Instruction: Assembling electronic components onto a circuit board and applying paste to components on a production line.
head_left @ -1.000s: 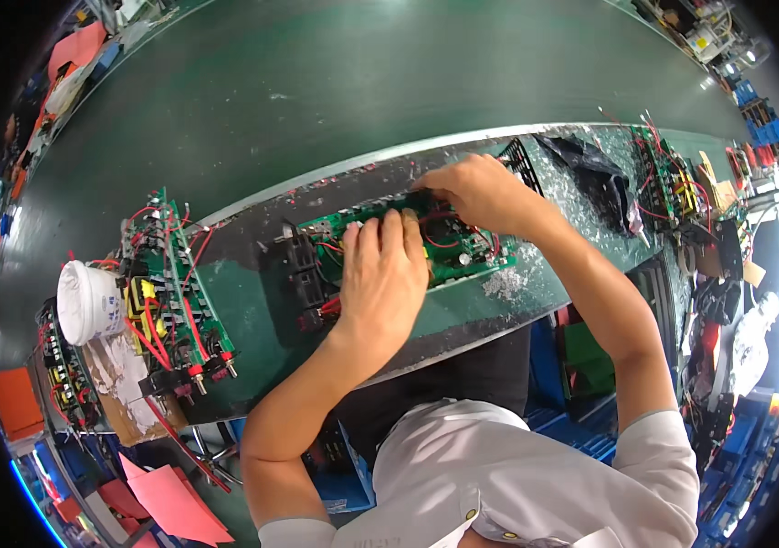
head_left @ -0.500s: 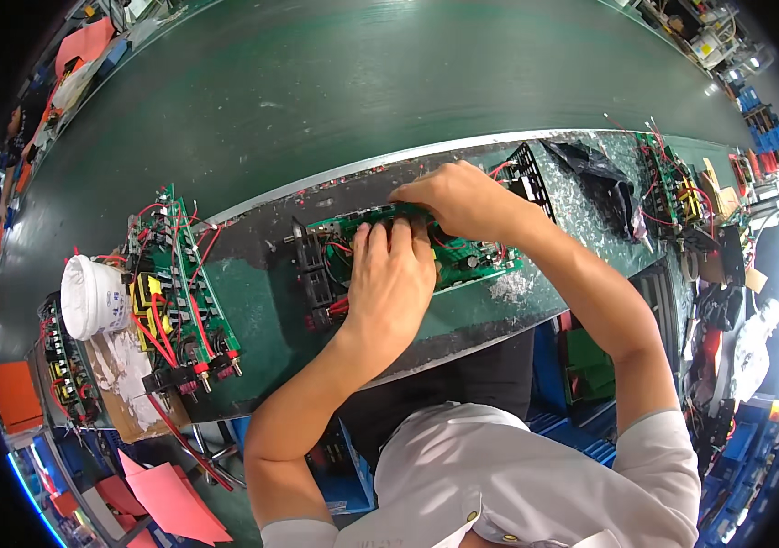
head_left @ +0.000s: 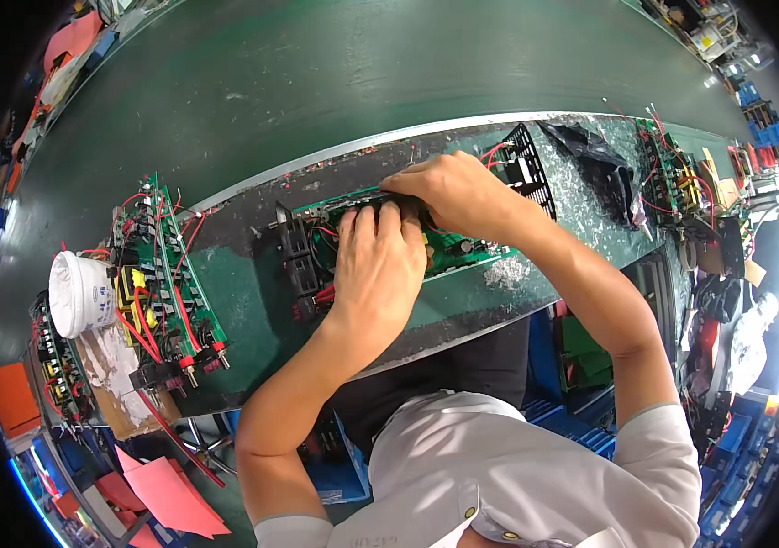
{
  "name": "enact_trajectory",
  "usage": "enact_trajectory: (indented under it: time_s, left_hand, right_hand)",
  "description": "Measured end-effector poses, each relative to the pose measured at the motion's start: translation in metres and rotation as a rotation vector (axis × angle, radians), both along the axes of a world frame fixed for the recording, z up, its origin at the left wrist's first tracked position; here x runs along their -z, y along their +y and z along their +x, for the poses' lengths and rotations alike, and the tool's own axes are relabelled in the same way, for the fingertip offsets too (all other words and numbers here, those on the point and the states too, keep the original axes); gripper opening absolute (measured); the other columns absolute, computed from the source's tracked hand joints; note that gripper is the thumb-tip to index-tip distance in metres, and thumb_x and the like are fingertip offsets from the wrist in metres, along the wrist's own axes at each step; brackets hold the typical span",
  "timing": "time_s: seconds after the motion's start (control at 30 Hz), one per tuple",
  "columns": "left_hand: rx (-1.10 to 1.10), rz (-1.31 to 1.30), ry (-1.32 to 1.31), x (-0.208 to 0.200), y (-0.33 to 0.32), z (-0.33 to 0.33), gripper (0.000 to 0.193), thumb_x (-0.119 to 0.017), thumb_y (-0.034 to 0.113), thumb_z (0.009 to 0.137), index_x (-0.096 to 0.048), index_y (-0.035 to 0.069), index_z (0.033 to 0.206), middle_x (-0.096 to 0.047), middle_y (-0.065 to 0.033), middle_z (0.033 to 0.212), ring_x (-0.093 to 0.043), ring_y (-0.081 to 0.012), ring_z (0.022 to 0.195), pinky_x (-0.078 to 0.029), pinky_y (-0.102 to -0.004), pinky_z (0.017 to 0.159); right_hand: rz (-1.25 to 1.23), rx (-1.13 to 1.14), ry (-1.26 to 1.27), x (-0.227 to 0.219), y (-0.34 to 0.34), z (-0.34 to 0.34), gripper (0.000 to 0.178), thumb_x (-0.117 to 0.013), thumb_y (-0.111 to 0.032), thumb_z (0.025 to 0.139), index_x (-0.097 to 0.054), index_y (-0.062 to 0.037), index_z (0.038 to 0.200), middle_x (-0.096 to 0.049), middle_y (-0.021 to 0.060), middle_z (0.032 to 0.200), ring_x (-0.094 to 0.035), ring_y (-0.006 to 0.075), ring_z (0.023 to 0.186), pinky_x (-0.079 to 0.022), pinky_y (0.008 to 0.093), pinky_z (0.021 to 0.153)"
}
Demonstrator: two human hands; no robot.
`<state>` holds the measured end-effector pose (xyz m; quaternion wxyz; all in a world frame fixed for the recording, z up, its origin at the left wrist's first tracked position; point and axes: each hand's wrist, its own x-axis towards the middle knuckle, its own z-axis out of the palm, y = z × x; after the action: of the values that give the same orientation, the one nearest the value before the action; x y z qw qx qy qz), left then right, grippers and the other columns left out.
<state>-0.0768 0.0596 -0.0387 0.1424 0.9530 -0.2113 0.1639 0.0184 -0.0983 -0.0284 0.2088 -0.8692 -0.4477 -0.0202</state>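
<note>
Board (head_left: 463, 264): green, long; blk panel (head_left: 298, 262) L end, red wires (head_left: 326, 293)
L hand (head_left: 378, 265): over board, grip can't tell
R hand (head_left: 456, 190): curled, far edge, grip can't tell

Elbows (head_left: 257, 446) bent and set wide on both sides! The left forearm (head_left: 298, 388) slants up and to the right, and there's the left hand (head_left: 376, 265), back uppermost, its fingers (head_left: 367, 228) lined up, slightly parted, tips curled down. Over on the other side, the right forearm (head_left: 586, 283) leans up and to the left; the right hand (head_left: 453, 194) sits knuckles high, fingers folded, pointing leftward, just beyond the left fingertips. Its grip is hidden.
</note>
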Motion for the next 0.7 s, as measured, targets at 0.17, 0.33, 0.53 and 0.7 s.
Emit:
enact_trajectory:
  time_s: [0.17,0.33,0.53,0.7]
  left_hand:
    - [0.026,0.012,0.046,-0.002,0.002,0.000,0.023,-0.066,0.013,0.083,-0.067,-0.002,0.101,-0.062,-0.0164,0.101,-0.061,-0.0327,0.098,-0.045,-0.0483,0.101]
    - [0.041,0.001,0.059,-0.007,0.003,0.000,0.049,-0.073,0.015,0.081,-0.059,-0.005,0.124,-0.060,-0.0184,0.119,-0.058,-0.0333,0.110,-0.044,-0.0464,0.103]
    - [0.042,-0.018,0.089,-0.014,0.005,-0.003,0.062,-0.078,0.016,0.079,-0.054,-0.005,0.131,-0.059,-0.0188,0.125,-0.057,-0.0341,0.113,-0.045,-0.0450,0.101]
    - [0.058,-0.016,0.098,-0.016,0.004,-0.003,0.062,-0.079,0.018,0.078,-0.055,-0.004,0.131,-0.059,-0.0195,0.125,-0.059,-0.0352,0.112,-0.046,-0.0449,0.099]
  right_hand:
    - [-0.053,0.041,0.052,-0.008,-0.001,-0.001,0.036,-0.066,-0.002,0.078,-0.070,-0.0043,0.114,-0.073,0.0160,0.100,-0.069,0.0369,0.084,-0.055,0.0449,0.072]
    - [0.244,0.181,0.081,-0.019,-0.022,0.023,0.033,-0.061,0.002,0.086,-0.067,-0.0056,0.118,-0.065,0.0223,0.081,-0.062,0.0329,0.070,-0.052,0.0401,0.071]
    - [0.339,0.469,0.189,-0.070,-0.053,0.008,0.017,-0.064,-0.006,0.097,-0.061,0.0027,0.111,-0.047,0.0075,0.068,-0.042,0.0100,0.065,-0.042,0.0281,0.060]
    - [0.549,0.467,0.227,-0.059,-0.065,-0.017,0.018,-0.067,-0.003,0.094,-0.060,0.0018,0.110,-0.049,0.0052,0.069,-0.045,0.0093,0.066,-0.042,0.0275,0.060]
